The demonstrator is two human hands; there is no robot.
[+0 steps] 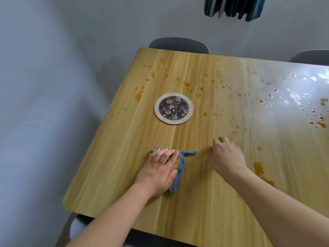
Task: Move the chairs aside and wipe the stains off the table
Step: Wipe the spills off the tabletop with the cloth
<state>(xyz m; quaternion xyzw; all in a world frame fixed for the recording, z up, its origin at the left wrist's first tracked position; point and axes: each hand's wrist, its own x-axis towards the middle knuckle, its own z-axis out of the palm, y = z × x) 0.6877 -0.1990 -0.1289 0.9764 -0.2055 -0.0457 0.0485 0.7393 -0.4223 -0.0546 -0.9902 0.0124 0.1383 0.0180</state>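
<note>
A light wooden table [124, 157] fills the view, spattered with orange stains [187, 84] across its far half and a larger orange smear [259, 168] near my right forearm. My left hand [160, 170] lies flat on a blue-edged cleaning cloth [180, 168], pressing it onto the tabletop near the front. My right hand [226, 155] hovers just right of the cloth, fingers loosely curled, holding nothing. Two grey chair backs stand at the far edge, one in the middle [179, 44] and one at the right [311, 57].
A round floral coaster [173, 108] lies in the middle of the table. Another chair [78, 225] shows below the near left corner. Dark curtains [233, 7] hang at the top. Grey floor lies to the left. Bright glare covers the table's far right.
</note>
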